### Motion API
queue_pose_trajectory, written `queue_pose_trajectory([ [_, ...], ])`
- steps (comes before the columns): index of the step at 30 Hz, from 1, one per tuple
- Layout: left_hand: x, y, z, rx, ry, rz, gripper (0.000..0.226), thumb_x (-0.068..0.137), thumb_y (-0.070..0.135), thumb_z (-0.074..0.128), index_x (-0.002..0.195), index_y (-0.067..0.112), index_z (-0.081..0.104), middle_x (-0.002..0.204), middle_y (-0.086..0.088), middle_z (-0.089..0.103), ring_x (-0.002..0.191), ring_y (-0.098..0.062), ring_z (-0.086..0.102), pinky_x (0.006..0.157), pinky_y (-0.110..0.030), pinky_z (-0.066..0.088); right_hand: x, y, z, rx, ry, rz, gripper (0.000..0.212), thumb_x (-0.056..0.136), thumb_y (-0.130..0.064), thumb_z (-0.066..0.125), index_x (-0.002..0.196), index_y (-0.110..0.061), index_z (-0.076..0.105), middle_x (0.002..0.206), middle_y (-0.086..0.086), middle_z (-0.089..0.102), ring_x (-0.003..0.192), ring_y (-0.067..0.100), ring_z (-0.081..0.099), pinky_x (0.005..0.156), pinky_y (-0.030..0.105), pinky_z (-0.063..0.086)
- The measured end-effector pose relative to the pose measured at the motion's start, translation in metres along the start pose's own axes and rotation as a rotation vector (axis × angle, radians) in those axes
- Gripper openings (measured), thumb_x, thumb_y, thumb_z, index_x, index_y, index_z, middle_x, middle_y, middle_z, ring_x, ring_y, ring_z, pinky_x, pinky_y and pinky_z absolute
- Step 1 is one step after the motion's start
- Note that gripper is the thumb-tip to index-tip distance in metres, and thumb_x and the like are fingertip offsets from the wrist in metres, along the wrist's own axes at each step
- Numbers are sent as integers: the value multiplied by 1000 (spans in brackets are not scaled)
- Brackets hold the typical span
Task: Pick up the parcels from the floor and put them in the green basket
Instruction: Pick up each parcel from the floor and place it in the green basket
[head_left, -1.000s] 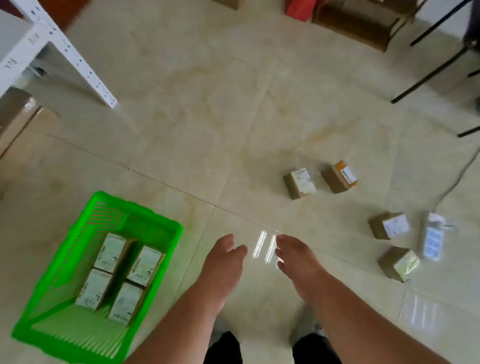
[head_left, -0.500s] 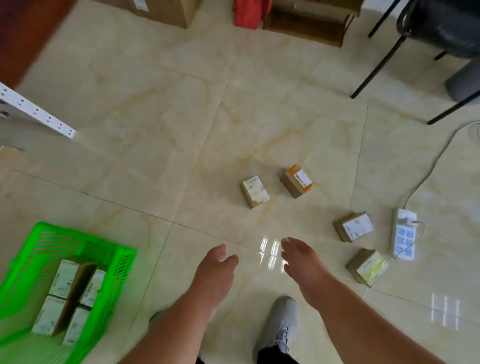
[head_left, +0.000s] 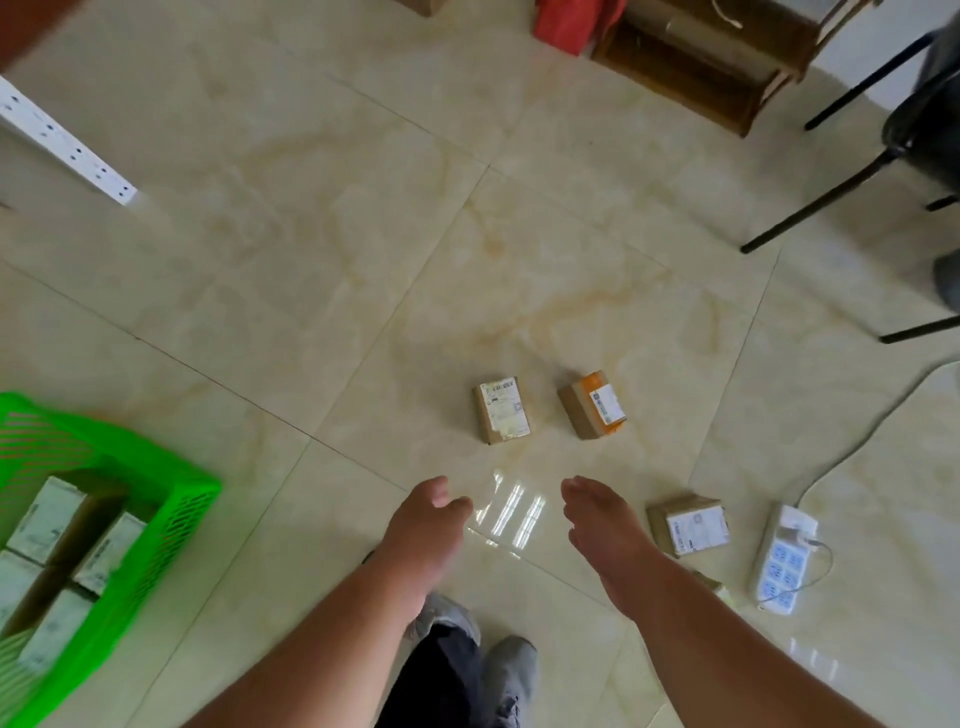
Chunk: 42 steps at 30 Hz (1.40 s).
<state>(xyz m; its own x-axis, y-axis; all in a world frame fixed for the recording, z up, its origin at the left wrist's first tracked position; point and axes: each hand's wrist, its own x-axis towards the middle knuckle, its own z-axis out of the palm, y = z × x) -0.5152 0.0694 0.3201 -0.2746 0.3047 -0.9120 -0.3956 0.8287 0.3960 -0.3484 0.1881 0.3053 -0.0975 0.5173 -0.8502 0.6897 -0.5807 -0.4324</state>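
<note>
Two small cardboard parcels lie side by side on the floor ahead: one with a white label (head_left: 501, 410), one with orange tape (head_left: 594, 405). A third parcel (head_left: 688, 525) lies right of my right hand (head_left: 602, 525); a fourth (head_left: 714, 584) peeks out from behind my right forearm. My left hand (head_left: 428, 522) and my right hand both hover empty, fingers apart, a short way before the two parcels. The green basket (head_left: 156, 499) stands at the left edge and holds several white-labelled parcels.
A white power strip (head_left: 782, 564) with its cable lies at the right. Black chair legs (head_left: 831, 197) stand at the far right, wooden crates (head_left: 696, 62) and a red bag at the back, a white shelf post (head_left: 67, 150) at the left. My grey shoes (head_left: 506, 665) are below.
The view has shifted right and forward: the basket slid to the left edge and the floor parcels came nearer. Both hands stay empty, held out in front.
</note>
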Motion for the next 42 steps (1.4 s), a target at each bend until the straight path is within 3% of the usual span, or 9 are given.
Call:
queue_pose_trajectory([
  [6, 51, 20, 2, 33, 4, -10, 63, 96, 33, 56, 155, 24, 38, 156, 3, 48, 131, -26, 55, 114, -46, 40, 57, -37, 0, -121, 20, 4, 23, 100, -33, 49, 77, -31, 51, 89, -4, 57, 95, 22, 53, 90, 42, 45],
  [10, 87, 23, 14, 7, 27, -16, 63, 97, 32, 55, 156, 21, 37, 157, -1, 47, 134, -23, 53, 115, -42, 39, 104, -47, 2, -189, 12, 53, 21, 97, -35, 49, 85, -21, 59, 80, 1, 55, 85, 23, 54, 83, 37, 44],
  [15, 139, 27, 37, -27, 57, -36, 64, 98, 35, 54, 157, 21, 34, 158, -1, 46, 136, -20, 50, 113, -38, 39, 169, -49, 8, -332, -70, 10, 14, 100, -34, 47, 106, -24, 54, 98, -1, 55, 72, 8, 50, 66, 25, 42],
  [18, 185, 25, 59, -22, 89, -65, 64, 98, 34, 54, 157, 20, 34, 159, -1, 45, 139, -20, 48, 107, -30, 36, 216, -43, 13, -372, -121, 24, 34, 100, -31, 47, 120, -8, 62, 97, 5, 60, 83, 19, 54, 79, 33, 45],
  [22, 255, 18, 91, -4, 132, -111, 68, 96, 33, 56, 158, 16, 32, 160, -6, 43, 141, -23, 46, 104, -27, 34, 281, -27, 20, -435, -182, 77, 44, 101, -33, 43, 134, -5, 54, 132, 21, 60, 118, 37, 58, 91, 38, 45],
  [27, 328, 6, 120, -6, 180, -169, 73, 94, 29, 55, 159, 15, 26, 160, -8, 42, 138, -26, 49, 89, -23, 30, 350, -6, 38, -495, -215, 77, 49, 101, -35, 43, 146, -16, 45, 146, 12, 52, 123, 31, 54, 94, 36, 42],
  [29, 344, 2, 127, -27, 168, -176, 64, 94, 26, 55, 155, 16, 36, 146, -5, 55, 117, -22, 61, 82, -20, 38, 364, -1, 45, -532, -230, 69, 48, 101, -33, 43, 147, -18, 45, 147, 10, 52, 125, 29, 53, 98, 35, 40],
  [34, 344, -1, 132, -74, 114, -143, 40, 92, 19, 54, 132, 21, 58, 124, 2, 68, 88, -12, 64, 60, -25, 41, 366, 1, 50, -519, -297, 24, 41, 100, -24, 40, 137, -21, 57, 132, 4, 64, 104, 21, 56, 87, 34, 40],
  [42, 226, 30, 81, -209, 126, -83, 50, 97, 17, 51, 146, 25, 50, 139, 0, 65, 114, -18, 64, 76, -22, 46, 257, -74, 51, -667, -385, -135, 38, 103, -28, 36, 131, -19, 61, 125, 1, 67, 101, 16, 61, 72, 25, 45],
])
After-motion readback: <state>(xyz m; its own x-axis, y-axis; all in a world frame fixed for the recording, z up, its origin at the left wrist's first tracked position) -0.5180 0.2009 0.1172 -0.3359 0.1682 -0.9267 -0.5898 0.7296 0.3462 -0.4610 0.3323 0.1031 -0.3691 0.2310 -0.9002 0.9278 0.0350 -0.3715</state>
